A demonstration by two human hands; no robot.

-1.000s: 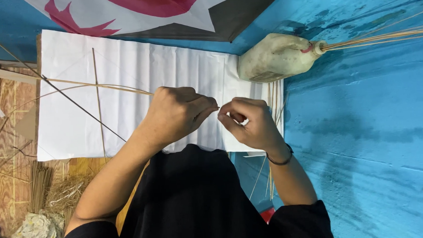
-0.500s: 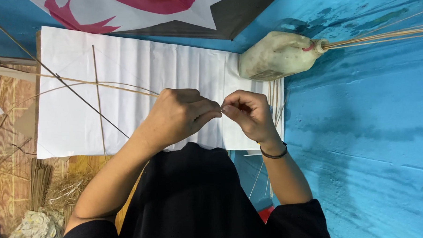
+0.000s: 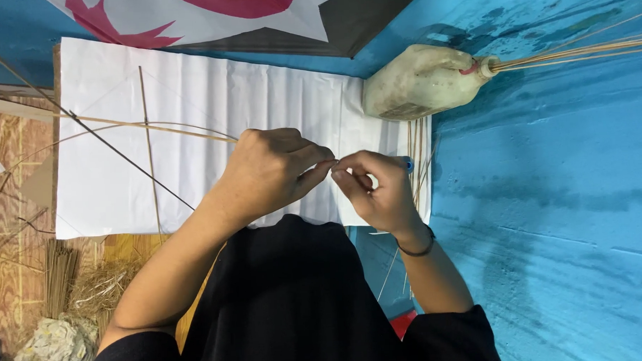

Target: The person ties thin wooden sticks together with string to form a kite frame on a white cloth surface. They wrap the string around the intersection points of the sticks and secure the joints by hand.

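Both hands (image 3: 335,176) pinch a thin stick (image 3: 155,129) over white paper (image 3: 190,100).

- On my feed the wearer's left hand (image 3: 274,171) is bare, with no ring or band that I can see.
- The right hand (image 3: 378,189) is bare too; a thin dark band circles its wrist.
- Both forearms are uncovered.
- A plain black short-sleeved top (image 3: 290,302) covers the torso and upper arms.

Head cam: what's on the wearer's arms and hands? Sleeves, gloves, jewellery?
Both hands bare, no gloves. Left hand and its forearm carry nothing. Right hand has a thin dark band at the wrist. Black sleeves end near the elbows, above bare forearms.
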